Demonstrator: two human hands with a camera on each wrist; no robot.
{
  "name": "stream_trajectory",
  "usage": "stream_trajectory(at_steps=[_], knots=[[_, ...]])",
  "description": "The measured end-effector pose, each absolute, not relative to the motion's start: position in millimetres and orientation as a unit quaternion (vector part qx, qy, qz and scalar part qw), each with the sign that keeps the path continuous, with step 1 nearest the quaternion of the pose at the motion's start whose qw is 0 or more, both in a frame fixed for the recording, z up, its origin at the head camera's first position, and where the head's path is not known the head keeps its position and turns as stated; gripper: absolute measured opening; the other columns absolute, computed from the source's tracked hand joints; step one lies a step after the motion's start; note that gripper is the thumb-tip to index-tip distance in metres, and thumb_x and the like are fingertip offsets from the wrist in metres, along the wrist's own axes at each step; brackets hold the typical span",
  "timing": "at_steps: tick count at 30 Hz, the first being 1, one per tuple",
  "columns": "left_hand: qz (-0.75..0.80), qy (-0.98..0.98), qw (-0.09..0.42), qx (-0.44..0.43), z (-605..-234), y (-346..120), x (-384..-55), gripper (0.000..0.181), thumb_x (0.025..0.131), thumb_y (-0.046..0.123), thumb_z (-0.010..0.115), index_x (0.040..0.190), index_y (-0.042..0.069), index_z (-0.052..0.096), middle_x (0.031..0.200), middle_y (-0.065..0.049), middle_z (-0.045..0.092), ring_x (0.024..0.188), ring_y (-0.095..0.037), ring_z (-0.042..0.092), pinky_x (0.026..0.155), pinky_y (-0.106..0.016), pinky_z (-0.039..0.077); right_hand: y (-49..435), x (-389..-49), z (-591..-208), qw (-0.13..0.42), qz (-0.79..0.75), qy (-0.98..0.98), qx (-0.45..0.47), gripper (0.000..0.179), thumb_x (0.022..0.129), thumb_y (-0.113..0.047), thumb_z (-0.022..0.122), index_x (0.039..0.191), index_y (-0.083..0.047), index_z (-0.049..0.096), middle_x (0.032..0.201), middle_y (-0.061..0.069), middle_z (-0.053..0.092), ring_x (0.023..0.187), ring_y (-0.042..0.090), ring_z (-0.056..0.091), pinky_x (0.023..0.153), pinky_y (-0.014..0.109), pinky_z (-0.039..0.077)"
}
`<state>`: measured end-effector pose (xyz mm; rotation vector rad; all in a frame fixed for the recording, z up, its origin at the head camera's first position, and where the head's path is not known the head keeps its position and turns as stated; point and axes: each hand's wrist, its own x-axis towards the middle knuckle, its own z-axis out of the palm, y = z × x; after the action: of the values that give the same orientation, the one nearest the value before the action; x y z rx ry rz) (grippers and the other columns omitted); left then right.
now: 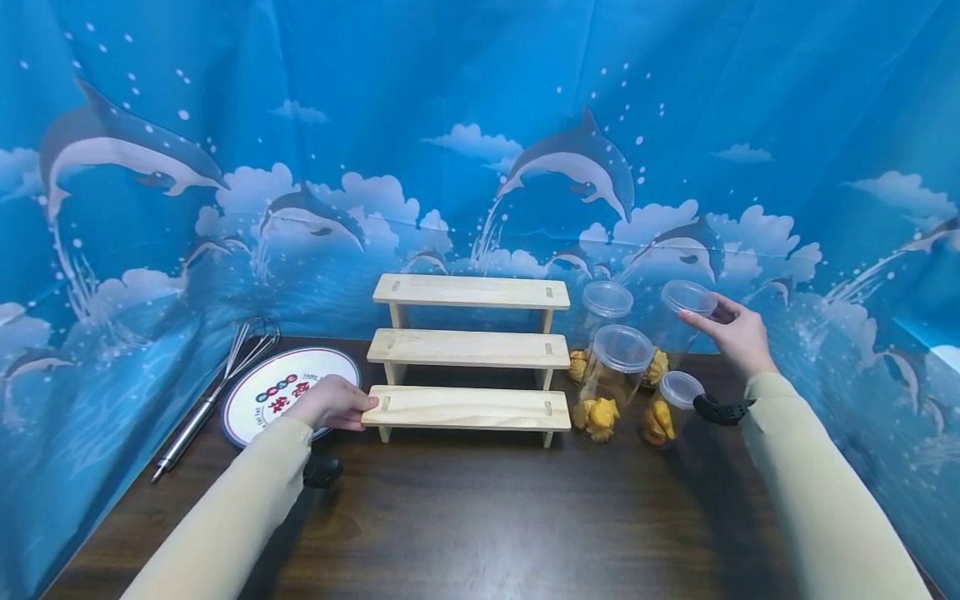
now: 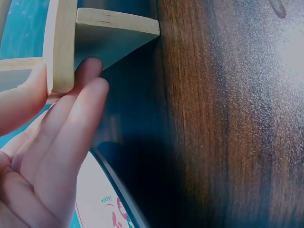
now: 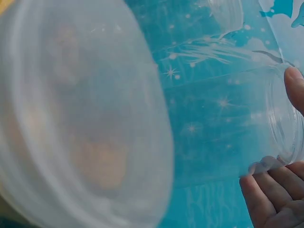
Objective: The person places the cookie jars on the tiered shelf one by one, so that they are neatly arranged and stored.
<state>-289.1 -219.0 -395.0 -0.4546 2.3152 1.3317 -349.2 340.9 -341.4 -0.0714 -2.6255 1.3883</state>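
A three-tier wooden stand (image 1: 467, 407) is on the dark table. My left hand (image 1: 327, 403) pinches the left end of its lowest board; in the left wrist view the thumb lies on top of the board (image 2: 61, 52) and the fingers beneath. To the right, my right hand (image 1: 738, 335) grips a tall clear jar (image 3: 218, 128) around its top, near the lid. Yellow-brown snack pieces (image 1: 656, 367) show at that jar's base. Beside it are a tall lidded jar (image 1: 624, 350), another behind it (image 1: 607, 300), and a shorter jar (image 1: 681, 390) in front, all holding snacks.
A white oval plate (image 1: 251, 392) with red lettering lies left of the stand, partly behind my left hand. A metal whisk (image 1: 197, 421) lies beyond it at the table's left edge. A blue dolphin-print cloth (image 1: 450, 100) hangs behind the table (image 1: 480, 517) and along its sides.
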Motion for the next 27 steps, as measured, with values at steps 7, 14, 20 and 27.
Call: stream_trajectory(at_steps=[7, 14, 20, 27], knots=[[0.478, 0.839, 0.205, -0.159, -393, -217, -290, 0.031, 0.092, 0.011, 0.063, 0.109, -0.014, 0.057, 0.068, -0.007, 0.062, 0.055, -0.011, 0.06, 0.059, -0.023, 0.058, 340, -343, -325, 0.122, 0.46, -0.879, -0.024, 0.094, 0.083, -0.057, 0.063, 0.151, -0.007, 0.021, 0.151, 0.021, 0.029, 0.137, 0.038, 0.03, 0.108, 0.059, 0.031], [0.463, 0.849, 0.204, -0.153, -390, -212, -289, 0.027, 0.091, 0.008, 0.063, 0.104, -0.015, 0.059, 0.065, -0.007, 0.063, 0.054, -0.012, 0.061, 0.059, -0.027, 0.059, 332, -332, -300, 0.165, 0.474, -0.864, -0.027, 0.09, 0.085, -0.053, 0.063, 0.15, -0.007, 0.023, 0.15, 0.02, 0.032, 0.137, 0.036, 0.031, 0.11, 0.055, 0.031], [0.46, 0.852, 0.21, -0.139, -394, -216, -297, 0.026, 0.087, 0.009, 0.069, 0.097, -0.014, 0.062, 0.068, -0.011, 0.064, 0.057, -0.015, 0.062, 0.061, -0.03, 0.06, 329, -318, -271, 0.205, 0.471, -0.858, -0.028, 0.085, 0.086, -0.048, 0.064, 0.15, -0.009, 0.023, 0.15, 0.018, 0.032, 0.137, 0.034, 0.033, 0.111, 0.052, 0.031], [0.447, 0.858, 0.207, -0.144, -393, -216, -298, 0.029, 0.088, 0.009, 0.067, 0.102, -0.015, 0.06, 0.068, -0.011, 0.065, 0.059, -0.016, 0.063, 0.063, -0.032, 0.06, 323, -306, -237, 0.249, 0.474, -0.844, -0.028, 0.078, 0.086, -0.046, 0.065, 0.149, -0.018, 0.03, 0.15, 0.01, 0.036, 0.136, 0.024, 0.037, 0.112, 0.044, 0.033]])
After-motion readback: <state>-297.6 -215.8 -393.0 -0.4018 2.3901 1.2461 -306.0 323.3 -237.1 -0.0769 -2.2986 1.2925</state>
